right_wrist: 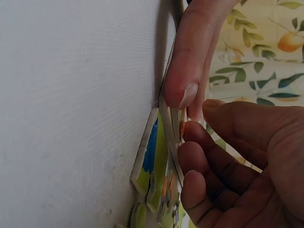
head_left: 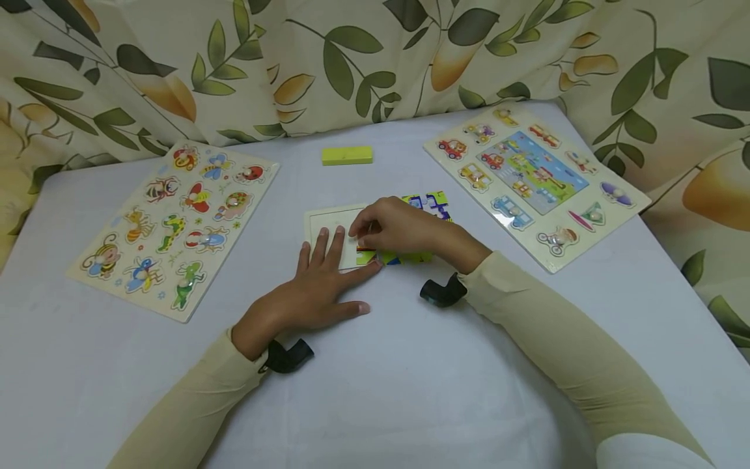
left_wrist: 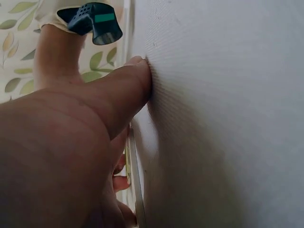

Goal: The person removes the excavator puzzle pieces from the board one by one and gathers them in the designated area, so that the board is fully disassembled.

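My left hand (head_left: 310,286) lies with straight, spread fingers. Its fingertips rest on a pale puzzle board (head_left: 331,218), and its thumb touches the white cloth. Over the same board, my right hand (head_left: 398,225) has bent fingers, with the fingertips at a colourful puzzle piece (right_wrist: 182,130) near the left index finger. Whether they pinch it is hidden. Green puzzle pieces (head_left: 367,256) show along the board's near edge. More loose jigsaw pieces (head_left: 436,198) in yellow-green and purple lie past the right hand. A green-and-blue piece (right_wrist: 151,149) leans by the board's edge in the right wrist view.
An insect peg puzzle (head_left: 176,228) lies on the left of the white-covered table (head_left: 363,404). On the right lies a vehicle peg puzzle (head_left: 533,182). A yellow-green block (head_left: 347,155) sits at the back, before a leaf-patterned curtain (head_left: 340,65).
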Motion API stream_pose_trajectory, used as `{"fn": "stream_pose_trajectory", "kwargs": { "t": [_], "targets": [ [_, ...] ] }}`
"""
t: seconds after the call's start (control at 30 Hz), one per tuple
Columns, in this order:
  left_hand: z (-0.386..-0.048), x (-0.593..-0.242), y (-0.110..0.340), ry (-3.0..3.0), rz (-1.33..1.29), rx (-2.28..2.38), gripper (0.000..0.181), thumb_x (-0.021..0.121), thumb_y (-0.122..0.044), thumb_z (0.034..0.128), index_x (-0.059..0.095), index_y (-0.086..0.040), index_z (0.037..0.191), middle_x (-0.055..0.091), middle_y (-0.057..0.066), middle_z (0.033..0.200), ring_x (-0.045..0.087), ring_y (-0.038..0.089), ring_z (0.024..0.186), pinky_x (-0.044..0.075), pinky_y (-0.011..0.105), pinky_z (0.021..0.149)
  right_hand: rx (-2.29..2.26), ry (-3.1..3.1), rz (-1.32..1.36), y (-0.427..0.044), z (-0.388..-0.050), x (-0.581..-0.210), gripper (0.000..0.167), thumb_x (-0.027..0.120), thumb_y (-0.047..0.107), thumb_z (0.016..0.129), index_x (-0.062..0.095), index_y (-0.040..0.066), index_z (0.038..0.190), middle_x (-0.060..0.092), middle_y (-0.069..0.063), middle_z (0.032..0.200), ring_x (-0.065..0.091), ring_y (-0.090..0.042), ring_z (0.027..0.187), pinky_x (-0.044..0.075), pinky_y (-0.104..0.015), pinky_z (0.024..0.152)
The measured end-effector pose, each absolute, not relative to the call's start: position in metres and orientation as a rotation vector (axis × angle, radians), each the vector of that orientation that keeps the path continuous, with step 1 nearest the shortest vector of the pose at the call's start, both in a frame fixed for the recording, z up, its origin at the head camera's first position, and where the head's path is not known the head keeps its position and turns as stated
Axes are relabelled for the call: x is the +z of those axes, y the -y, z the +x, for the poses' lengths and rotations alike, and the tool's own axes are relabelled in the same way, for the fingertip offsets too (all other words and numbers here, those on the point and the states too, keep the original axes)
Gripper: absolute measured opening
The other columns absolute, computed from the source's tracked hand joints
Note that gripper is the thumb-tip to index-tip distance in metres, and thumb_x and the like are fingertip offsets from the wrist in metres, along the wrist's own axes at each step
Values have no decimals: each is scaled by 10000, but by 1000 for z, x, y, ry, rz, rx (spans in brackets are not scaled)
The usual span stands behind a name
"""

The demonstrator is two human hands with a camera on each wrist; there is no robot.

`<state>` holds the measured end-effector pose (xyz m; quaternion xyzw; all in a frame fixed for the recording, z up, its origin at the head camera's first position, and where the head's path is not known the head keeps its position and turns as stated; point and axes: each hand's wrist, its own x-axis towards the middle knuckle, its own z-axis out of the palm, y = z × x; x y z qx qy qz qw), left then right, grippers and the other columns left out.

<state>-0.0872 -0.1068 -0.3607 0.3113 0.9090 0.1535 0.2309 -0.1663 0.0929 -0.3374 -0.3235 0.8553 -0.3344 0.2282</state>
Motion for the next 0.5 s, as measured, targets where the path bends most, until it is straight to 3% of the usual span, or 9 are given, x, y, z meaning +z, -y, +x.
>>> {"fn": "stream_pose_trajectory", "kwargs": {
  "t": [0.5],
  "targets": [
    [-86,-359,105,-2498,833,435,670,541,-536,951,258,-367,1534,-242,198,1558,-306,396,1374,-140,631,1057,-989,-2297,-876,-90,-167,-335,174,632,36,939,701,26,1099,675,-23,926,592,-164,868,478,-314,815]
  ]
}}
